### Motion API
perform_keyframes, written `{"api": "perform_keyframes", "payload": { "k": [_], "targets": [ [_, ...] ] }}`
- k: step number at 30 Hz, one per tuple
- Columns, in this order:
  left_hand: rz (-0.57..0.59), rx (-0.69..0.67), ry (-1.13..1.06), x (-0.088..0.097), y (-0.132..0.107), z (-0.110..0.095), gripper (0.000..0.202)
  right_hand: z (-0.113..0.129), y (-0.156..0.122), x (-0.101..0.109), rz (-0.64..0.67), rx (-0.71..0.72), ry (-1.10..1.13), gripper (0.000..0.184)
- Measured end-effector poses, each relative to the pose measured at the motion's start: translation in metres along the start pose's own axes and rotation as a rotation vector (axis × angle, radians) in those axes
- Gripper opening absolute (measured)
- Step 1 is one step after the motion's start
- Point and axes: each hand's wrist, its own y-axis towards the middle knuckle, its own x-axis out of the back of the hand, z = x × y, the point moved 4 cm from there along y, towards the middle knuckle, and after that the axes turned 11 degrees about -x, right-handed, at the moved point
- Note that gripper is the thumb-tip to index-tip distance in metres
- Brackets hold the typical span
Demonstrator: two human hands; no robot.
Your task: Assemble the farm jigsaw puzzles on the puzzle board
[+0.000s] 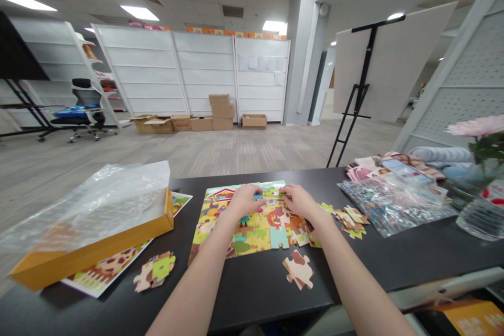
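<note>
Head-worn view, facing forward and down over a black table (252, 294), close above the hands (244, 202), seemingly wide-angle

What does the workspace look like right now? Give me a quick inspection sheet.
surface: dark tabletop bearing everything below.
job's things: partly assembled farm-scene jigsaw puzzle; loose puzzle piece in front of it; cluster of pieces to its right.
clutter: yellow box under clear plastic film; clear bag of pieces; pink flower.
grippers: left hand and right hand both on the puzzle; any held piece can't be told.
cables: nothing seen.
surroundings: stacked cardboard boxes, white shelving panels, black easel, office chair.
</note>
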Motion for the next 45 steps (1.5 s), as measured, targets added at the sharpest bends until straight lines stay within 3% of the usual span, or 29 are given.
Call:
{"api": "perform_keyframes", "payload": {
  "k": [18,21,25,30,36,41,45],
  "targets": [
    [0.038,0.045,0.063,0.001,-0.001,-0.014,0.039,-0.004,0.004,-0.004,-0.003,0.019,0.051,0.029],
    [0.024,-0.059,0.015,0.006,-0.001,-0.026,0.041,-0.004,0.003,0.0,-0.019,0.016,0.083,0.029],
    [0.173,-0.321,-0.161,0.005,-0.005,-0.051,0.03,-0.004,0.003,0.008,-0.091,-0.015,0.113,0.025],
    [0.24,-0.319,-0.138,0.004,-0.009,-0.063,0.025,0.0,0.002,0.015,-0.135,-0.019,0.149,0.022],
    [0.237,-0.312,-0.194,-0.001,-0.01,-0.062,0.037,0.008,-0.003,0.018,-0.04,-0.003,0.208,0.023],
    [0.249,-0.295,-0.295,-0.002,-0.01,-0.059,0.024,0.006,-0.003,0.014,-0.003,-0.016,0.235,0.026],
    [0.198,-0.301,-0.366,0.001,-0.009,-0.061,0.029,0.006,-0.003,0.015,0.073,-0.043,0.389,0.026]
  ]
}}
